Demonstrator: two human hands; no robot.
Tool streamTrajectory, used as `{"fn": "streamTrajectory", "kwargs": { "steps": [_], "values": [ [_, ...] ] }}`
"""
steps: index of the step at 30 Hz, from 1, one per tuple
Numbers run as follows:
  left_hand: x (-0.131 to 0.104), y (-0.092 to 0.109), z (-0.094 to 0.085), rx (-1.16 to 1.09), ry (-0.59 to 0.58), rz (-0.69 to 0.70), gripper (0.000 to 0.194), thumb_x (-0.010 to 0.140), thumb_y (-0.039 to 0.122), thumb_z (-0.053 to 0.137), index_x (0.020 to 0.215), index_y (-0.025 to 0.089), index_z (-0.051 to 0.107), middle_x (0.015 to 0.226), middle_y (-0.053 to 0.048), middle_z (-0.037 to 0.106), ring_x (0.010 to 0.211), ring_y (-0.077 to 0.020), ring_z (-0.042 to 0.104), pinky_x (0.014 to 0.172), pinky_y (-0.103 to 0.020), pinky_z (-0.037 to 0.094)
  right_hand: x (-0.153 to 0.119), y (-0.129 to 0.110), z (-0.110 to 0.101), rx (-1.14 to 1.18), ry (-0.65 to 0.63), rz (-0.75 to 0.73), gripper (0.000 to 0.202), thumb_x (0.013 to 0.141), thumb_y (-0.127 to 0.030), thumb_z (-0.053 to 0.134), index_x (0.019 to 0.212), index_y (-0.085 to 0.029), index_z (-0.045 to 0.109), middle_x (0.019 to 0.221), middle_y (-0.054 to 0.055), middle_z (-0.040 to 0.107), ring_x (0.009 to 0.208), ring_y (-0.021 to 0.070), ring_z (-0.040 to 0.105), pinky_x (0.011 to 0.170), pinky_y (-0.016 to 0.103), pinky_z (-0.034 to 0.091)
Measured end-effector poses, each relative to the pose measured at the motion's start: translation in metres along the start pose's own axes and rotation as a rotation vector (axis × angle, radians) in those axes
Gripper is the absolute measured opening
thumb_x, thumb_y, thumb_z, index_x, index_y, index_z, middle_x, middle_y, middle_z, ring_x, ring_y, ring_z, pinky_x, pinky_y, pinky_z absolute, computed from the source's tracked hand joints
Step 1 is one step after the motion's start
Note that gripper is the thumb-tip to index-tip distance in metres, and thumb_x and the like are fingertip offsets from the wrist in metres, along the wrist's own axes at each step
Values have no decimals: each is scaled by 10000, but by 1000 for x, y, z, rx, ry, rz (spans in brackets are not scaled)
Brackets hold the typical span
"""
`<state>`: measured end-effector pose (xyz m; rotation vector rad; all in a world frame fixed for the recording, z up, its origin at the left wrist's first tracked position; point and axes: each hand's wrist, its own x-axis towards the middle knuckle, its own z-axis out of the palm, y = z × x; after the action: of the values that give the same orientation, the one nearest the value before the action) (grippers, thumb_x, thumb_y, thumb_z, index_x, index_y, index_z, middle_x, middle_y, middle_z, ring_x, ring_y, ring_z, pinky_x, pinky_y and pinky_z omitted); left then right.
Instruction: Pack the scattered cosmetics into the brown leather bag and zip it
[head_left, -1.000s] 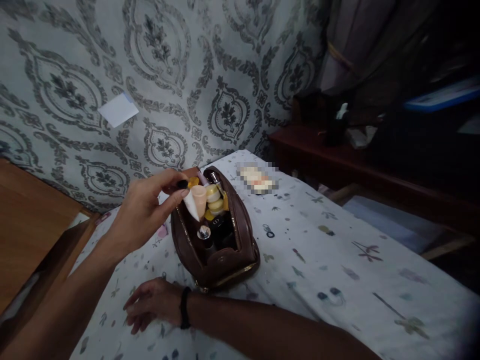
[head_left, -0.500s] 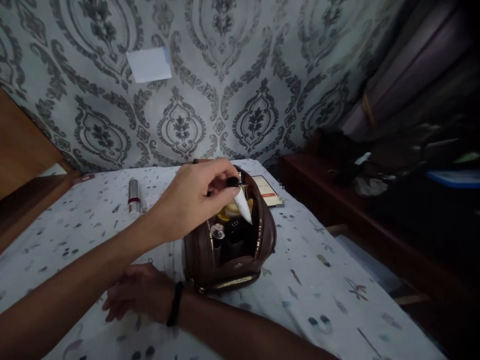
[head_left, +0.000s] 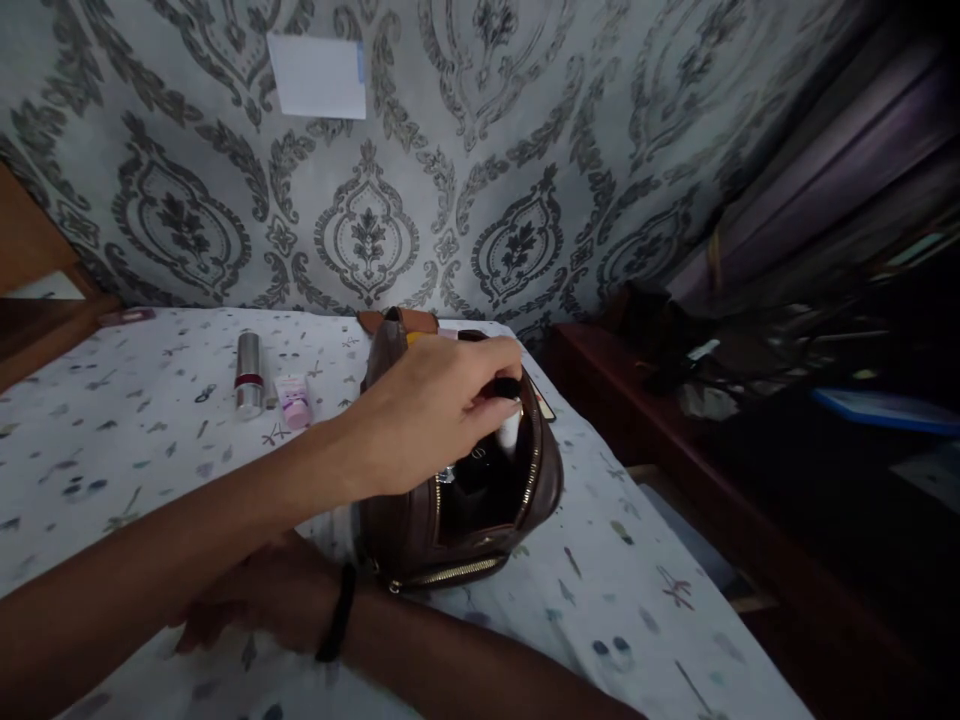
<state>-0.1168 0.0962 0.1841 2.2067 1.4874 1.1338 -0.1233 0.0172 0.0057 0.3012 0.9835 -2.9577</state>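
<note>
My left hand (head_left: 450,400) reaches over the brown bag (head_left: 386,525) and pinches a small white tube (head_left: 508,430) by its black cap. The tube's lower end points down inside the bag's unzipped mouth. Within the bag I see a dark item with a pale logo (head_left: 478,456) and part of a shiny clear cap (head_left: 446,474); my hand covers much of the rest. My right hand (head_left: 255,600) lies low on the patterned sheet, crossed beneath my left forearm, with a black band at its wrist. Its fingers look loosely stretched and hold nothing I can see.
A silver cylinder with a red band (head_left: 249,375) stands left of the bag, beside a small pink-capped tube (head_left: 294,402). Behind the bag's right side, a phone-like edge (head_left: 541,405) shows. Wooden furniture (head_left: 45,240) flanks the left; a dark red ledge (head_left: 600,380) runs right.
My left hand has moved right and lower, taking the white tube deeper into the bag. The view has tilted down slightly. My right hand stays low under the left forearm.
</note>
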Motion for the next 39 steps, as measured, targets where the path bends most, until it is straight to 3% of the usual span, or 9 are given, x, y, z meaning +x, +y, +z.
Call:
{"fn": "streamTrajectory", "kwargs": {
  "steps": [3,6,16,19,23,27,33,39],
  "values": [
    [-2,2,-6,-62,22,-47,78,853,116,586,812,180,606,685,26,630,615,-108,589,582,-240,447,0,1,-1,16,-14,-27,595,373,-492,933,755,-121,669,655,-10,666,529,104,608,567,238,467],
    [-3,2,-7,-81,44,-62,83,853,118,580,798,179,588,682,27,618,619,-105,585,585,-240,447,1,3,-2,23,-8,-30,592,358,-485,937,735,-122,661,644,-10,664,527,106,609,571,240,473],
    [-7,-2,-3,-190,-12,-36,68,858,124,568,839,183,598,747,19,651,671,-110,612,617,-233,466,2,3,-4,33,-27,-47,480,437,-402,909,756,-124,684,628,-9,660,551,116,615,572,235,461],
    [-5,-6,0,-107,13,-7,89,856,102,552,843,181,591,728,28,639,667,-108,607,629,-231,465,2,3,-3,15,-5,-9,451,432,-368,903,737,-122,680,611,-9,654,546,126,607,587,256,468],
    [-5,-10,3,59,50,45,92,841,96,567,836,186,585,747,24,636,741,-132,622,698,-254,476,2,1,-1,2,30,16,300,536,-312,855,685,-128,672,593,-15,648,548,119,596,602,256,466],
    [-7,-9,-1,37,35,25,94,844,95,565,830,185,589,720,27,621,690,-125,606,670,-255,467,0,-2,1,12,18,31,223,574,-261,821,679,-129,674,597,-14,651,537,114,593,601,250,464],
    [-8,-7,-2,-177,17,-35,73,871,124,554,867,185,595,746,18,644,655,-112,605,608,-239,461,-7,-11,8,-12,67,82,284,624,-341,848,682,-130,665,624,-19,638,582,105,600,676,253,482],
    [-5,-10,11,-47,15,43,117,842,80,560,848,188,604,730,25,632,679,-124,597,679,-264,462,-5,-7,4,-32,51,92,355,680,-445,833,750,-136,675,660,-3,643,607,123,619,674,261,481]
  ]
}}
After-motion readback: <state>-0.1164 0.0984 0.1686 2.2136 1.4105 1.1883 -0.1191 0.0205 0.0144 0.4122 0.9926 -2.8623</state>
